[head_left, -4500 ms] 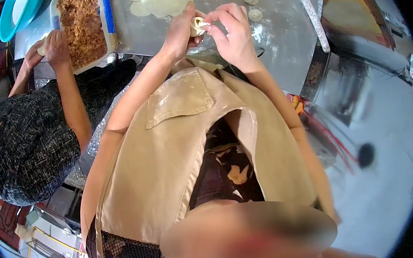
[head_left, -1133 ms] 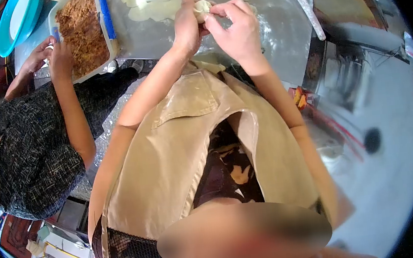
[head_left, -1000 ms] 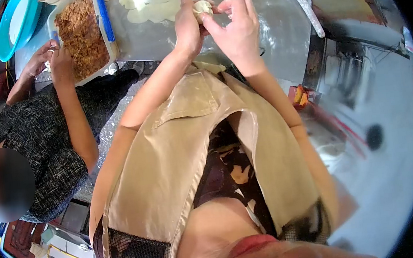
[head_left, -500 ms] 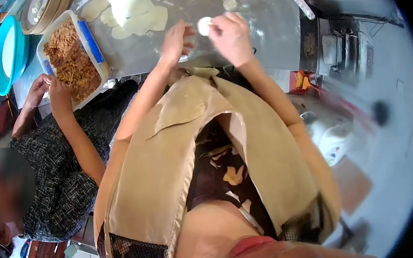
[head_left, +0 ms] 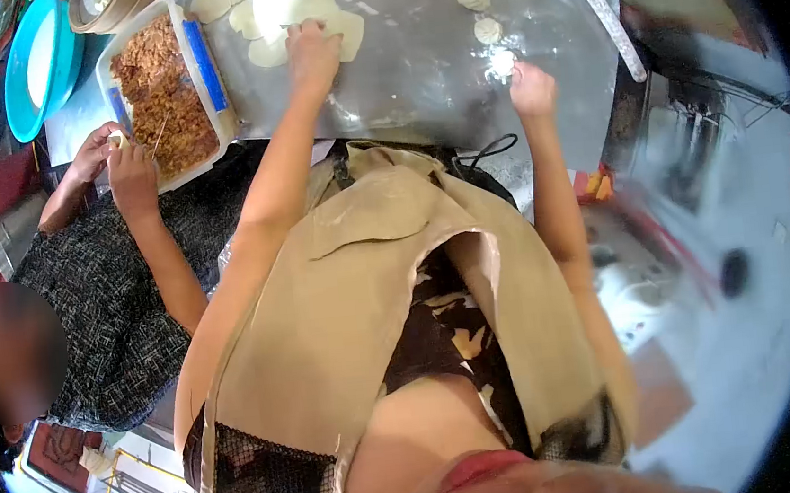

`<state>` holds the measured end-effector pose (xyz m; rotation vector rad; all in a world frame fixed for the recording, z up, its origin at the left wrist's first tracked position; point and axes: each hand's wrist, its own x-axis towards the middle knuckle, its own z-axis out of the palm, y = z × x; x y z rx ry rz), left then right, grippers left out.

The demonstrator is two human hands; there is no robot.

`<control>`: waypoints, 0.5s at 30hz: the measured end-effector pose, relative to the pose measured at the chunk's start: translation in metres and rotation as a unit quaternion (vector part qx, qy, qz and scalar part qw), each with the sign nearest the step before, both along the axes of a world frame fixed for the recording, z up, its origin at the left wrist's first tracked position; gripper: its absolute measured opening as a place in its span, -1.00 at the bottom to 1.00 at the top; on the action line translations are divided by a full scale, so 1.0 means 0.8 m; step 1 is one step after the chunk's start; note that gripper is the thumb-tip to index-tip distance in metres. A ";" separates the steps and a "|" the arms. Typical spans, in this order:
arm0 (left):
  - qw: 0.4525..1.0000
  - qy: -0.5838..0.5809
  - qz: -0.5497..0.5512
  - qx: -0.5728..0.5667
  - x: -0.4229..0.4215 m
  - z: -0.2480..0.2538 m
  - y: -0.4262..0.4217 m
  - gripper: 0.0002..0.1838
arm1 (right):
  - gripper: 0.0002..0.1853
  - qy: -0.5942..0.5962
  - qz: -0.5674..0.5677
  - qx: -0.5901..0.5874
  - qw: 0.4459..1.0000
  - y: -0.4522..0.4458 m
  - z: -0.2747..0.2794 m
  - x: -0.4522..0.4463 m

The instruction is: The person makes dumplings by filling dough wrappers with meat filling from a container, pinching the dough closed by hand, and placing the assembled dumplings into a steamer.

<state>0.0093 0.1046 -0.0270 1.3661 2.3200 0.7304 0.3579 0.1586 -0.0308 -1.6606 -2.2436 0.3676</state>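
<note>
My left hand (head_left: 314, 62) reaches onto the thin dough rounds (head_left: 352, 34), its grip unclear; a light pinch at one rim should avoid stretching. My right hand (head_left: 533, 91) curls near the pleated dumplings (head_left: 488, 30), contents I cannot tell

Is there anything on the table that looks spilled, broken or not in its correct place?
Nothing looks clearly spilled or broken. The dough sheets overlap unevenly and the formed buns lie scattered on the metal table, but both look ordinary. The brown filling is within its tub.
</note>
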 end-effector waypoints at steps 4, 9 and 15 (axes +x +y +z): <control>0.972 -0.103 0.010 -0.211 -0.008 0.020 0.017 -0.49 | -0.72 -0.104 -0.103 0.004 0.989 -0.007 0.063 -0.036; 0.982 0.019 -0.006 -0.186 -0.003 0.003 0.017 -0.50 | -0.71 0.058 -0.001 -0.015 0.998 0.003 0.097 -0.119; 0.977 -0.008 -0.098 -0.188 -0.013 0.001 0.012 -0.65 | -0.61 0.161 0.053 -0.285 0.944 0.014 0.060 -0.221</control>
